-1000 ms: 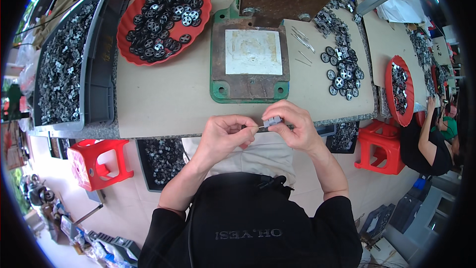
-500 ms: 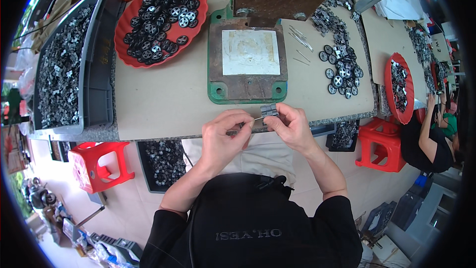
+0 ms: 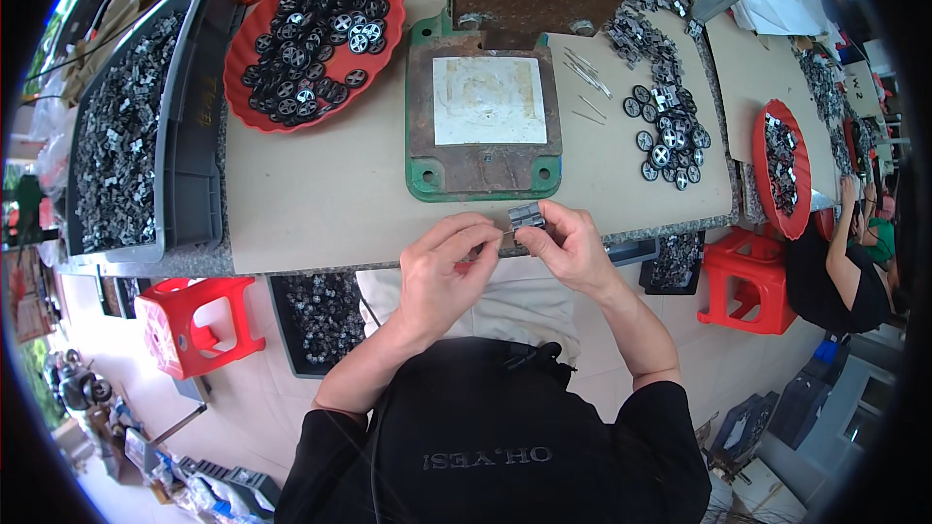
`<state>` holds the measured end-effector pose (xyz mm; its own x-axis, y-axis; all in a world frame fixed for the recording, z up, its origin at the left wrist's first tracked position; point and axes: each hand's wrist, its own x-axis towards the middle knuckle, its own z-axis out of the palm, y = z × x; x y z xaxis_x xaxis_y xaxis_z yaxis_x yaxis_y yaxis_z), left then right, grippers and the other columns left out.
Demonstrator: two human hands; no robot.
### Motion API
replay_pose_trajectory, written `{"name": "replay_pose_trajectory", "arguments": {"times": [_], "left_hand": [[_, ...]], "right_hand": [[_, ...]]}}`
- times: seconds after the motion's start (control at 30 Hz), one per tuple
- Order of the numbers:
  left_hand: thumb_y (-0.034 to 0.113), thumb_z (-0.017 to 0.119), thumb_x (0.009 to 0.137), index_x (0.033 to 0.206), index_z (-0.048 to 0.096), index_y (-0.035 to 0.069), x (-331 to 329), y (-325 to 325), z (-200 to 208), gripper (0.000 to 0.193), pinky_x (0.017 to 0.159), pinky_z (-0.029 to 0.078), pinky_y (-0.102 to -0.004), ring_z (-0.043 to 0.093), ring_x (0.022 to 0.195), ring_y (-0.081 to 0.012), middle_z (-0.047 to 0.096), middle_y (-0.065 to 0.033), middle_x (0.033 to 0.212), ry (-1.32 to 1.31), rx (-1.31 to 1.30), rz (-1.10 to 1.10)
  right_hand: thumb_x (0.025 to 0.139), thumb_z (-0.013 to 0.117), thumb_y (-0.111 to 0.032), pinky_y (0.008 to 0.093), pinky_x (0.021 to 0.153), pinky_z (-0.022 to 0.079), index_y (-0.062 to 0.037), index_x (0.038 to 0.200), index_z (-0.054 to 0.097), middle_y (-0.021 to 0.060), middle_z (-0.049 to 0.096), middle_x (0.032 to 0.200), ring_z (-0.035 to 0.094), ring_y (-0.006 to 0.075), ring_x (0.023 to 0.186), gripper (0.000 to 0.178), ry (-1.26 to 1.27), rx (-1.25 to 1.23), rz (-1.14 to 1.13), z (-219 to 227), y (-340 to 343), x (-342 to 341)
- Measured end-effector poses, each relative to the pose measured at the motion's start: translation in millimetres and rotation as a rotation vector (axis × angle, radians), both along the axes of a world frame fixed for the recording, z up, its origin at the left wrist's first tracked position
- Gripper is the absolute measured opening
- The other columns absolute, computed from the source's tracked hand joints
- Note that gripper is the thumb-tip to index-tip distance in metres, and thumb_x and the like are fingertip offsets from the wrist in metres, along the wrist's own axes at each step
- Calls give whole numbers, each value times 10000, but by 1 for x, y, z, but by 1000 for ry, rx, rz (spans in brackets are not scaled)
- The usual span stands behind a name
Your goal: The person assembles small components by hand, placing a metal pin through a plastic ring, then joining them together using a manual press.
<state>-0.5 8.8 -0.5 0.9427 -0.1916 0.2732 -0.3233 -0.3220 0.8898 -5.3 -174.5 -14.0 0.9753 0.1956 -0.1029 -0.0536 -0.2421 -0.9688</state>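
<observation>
My right hand (image 3: 571, 245) grips a small dark grey plastic part (image 3: 526, 216) with a blocky shape, between thumb and fingers, just off the table's front edge. Close beside it, my left hand (image 3: 449, 267) pinches a thin metal pin at its fingertips; little of the pin shows, and it points at the side of the grey part. Several loose metal pins (image 3: 585, 73) lie on the table beyond my right hand. Straight ahead of both hands stands the green and brown press base (image 3: 485, 157), with a white pad (image 3: 488, 102) on top.
A red scalloped tray (image 3: 386, 0) of small black wheels sits at the left, beside a grey bin (image 3: 189, 184) heaped with dark parts. More wheels (image 3: 670, 141) and grey parts (image 3: 641, 34) lie at the right. Red stools (image 3: 743, 281) stand below. Another person works at far right.
My left hand has moved slightly right, closer to the grey part, and less of the pin shows between the hands. The right hand stays in nearly the same place.
</observation>
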Motion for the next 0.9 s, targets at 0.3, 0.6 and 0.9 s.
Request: {"name": "replay_pose_trajectory", "arguments": {"times": [0.3, 0.6, 0.9], "left_hand": [[-43, 660, 774, 977, 649, -40, 6, 8, -2, 203, 738, 539, -243, 645, 817, -145, 664, -118, 957, 412, -198, -110], [-11, 677, 804, 1163, 572, -47, 4, 11, -17, 376, 678, 515, -209, 618, 770, -94, 647, -81, 957, 684, -579, -220], [10, 664, 820, 1145, 579, -6, 11, 10, -24, 336, 764, 503, -249, 611, 861, -115, 645, -80, 973, 892, -887, -254]], "right_hand": [[838, 662, -151, 248, 454, 324, 9, 761, 516, 34, 502, 576, 392, 51, 512, 229, -39, 57, -20, -13, 7, 2], [830, 673, -144, 224, 465, 357, -10, 911, 621, 22, 582, 639, 457, 35, 519, 165, -97, 83, -14, -7, 13, -1], [829, 664, -95, 195, 514, 439, 0, 1013, 641, 30, 661, 733, 585, 49, 602, 208, 248, 313, -27, 18, 3, 3]]}}
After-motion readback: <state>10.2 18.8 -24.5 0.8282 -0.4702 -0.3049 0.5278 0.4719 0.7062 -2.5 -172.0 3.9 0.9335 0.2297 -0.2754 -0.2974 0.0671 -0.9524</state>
